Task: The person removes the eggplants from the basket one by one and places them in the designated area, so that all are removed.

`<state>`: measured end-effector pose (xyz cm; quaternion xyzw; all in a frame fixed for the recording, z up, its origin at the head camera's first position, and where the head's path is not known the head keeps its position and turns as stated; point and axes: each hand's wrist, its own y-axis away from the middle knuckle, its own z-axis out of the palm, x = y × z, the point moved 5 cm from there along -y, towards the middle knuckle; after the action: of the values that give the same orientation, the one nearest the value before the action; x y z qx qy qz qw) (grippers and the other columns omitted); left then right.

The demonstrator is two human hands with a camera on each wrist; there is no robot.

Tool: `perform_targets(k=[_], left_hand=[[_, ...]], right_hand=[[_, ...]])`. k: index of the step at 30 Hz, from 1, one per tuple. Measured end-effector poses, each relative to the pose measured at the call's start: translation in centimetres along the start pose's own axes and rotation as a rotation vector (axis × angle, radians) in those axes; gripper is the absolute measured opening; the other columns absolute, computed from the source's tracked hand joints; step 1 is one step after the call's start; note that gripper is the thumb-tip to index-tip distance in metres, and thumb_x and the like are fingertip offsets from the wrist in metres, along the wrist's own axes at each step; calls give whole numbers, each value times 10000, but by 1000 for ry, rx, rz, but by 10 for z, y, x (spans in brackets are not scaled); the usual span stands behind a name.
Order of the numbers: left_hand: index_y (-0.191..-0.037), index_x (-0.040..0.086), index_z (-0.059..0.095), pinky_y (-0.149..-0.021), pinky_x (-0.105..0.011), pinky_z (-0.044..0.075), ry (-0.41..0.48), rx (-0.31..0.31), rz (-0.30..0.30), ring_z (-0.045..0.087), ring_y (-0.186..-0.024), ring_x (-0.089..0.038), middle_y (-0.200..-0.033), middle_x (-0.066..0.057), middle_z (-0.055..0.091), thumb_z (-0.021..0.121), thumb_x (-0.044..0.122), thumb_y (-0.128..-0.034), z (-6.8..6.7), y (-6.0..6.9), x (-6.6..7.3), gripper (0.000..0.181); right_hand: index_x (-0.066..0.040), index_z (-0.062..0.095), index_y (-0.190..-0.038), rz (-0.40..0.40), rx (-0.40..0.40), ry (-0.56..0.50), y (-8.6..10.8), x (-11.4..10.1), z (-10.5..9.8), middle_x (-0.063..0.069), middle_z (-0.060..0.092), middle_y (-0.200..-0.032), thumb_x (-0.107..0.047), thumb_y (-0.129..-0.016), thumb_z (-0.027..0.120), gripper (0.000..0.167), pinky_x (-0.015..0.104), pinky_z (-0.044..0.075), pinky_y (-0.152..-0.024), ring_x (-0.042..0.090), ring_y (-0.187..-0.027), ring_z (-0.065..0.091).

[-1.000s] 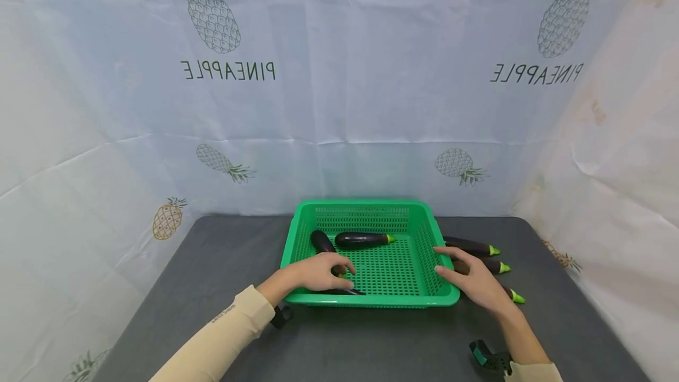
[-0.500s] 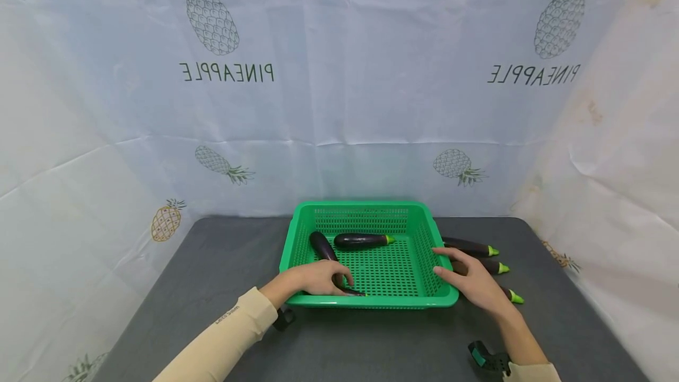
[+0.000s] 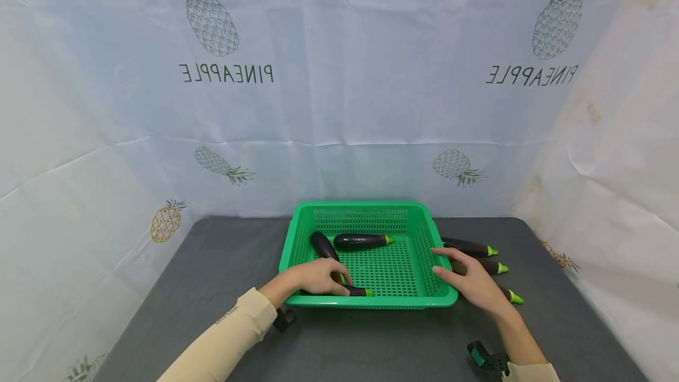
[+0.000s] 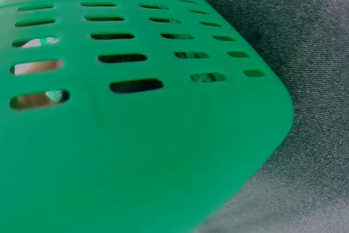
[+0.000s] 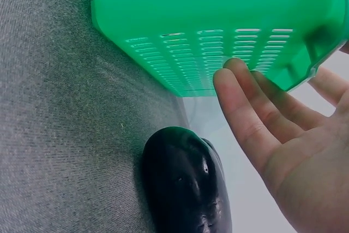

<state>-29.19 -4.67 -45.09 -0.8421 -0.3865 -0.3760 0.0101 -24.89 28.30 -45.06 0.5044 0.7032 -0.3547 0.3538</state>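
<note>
A green plastic basket (image 3: 371,301) stands on the table. My left hand (image 3: 317,277) reaches over its near left corner and grips an eggplant (image 3: 359,291) by the front wall; the hand covers much of it, and its green stem end shows. One eggplant (image 3: 322,245) slants at the basket's left, partly behind the hand. Another eggplant (image 3: 361,241) lies crosswise towards the back. My right hand (image 3: 474,280) holds the basket's right rim, thumb and index finger over it, other fingers (image 5: 245,107) along the outer wall. The left wrist view shows mostly the basket wall (image 4: 136,156).
Several eggplants lie on the grey table right of the basket, partly hidden by it and my right hand: one eggplant (image 3: 472,247) at the back, another eggplant (image 3: 493,266) before it, and a nearer eggplant (image 3: 513,296). A printed cloth (image 3: 366,105) hangs behind the table (image 3: 239,252).
My left hand has lowered onto the front eggplant and taken hold of it. That eggplant's green stem end now shows clear of the front wall. My right hand stays at the rim.
</note>
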Motion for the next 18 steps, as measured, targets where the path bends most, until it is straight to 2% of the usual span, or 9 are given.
perform_targets(k=[4,8,18], left_hand=[[-1173,256,732,-789,-321,524,61,28,8,623,-871,-47,-980,117,676,703,337,-975,-4,2,0,216],[-1174,234,731,-794,-328,523,94,49,40,618,-884,-59,-987,108,671,698,326,-981,-8,6,5,217],[-1172,197,723,-827,-353,527,103,129,100,624,-943,-106,-1029,78,668,686,294,-988,-20,16,12,212]], right_hand=[[-86,506,-1485,2,0,-5,0,0,0,210,459,-1508,-254,-1029,637,503,340,555,-848,146,-1182,618],[-86,507,-1485,3,0,-2,0,1,0,210,455,-1511,-257,-1028,638,505,345,554,-846,178,-1186,616],[-88,504,-1485,3,-1,3,0,0,0,214,447,-1516,-254,-1030,635,502,344,555,-848,187,-1183,618]])
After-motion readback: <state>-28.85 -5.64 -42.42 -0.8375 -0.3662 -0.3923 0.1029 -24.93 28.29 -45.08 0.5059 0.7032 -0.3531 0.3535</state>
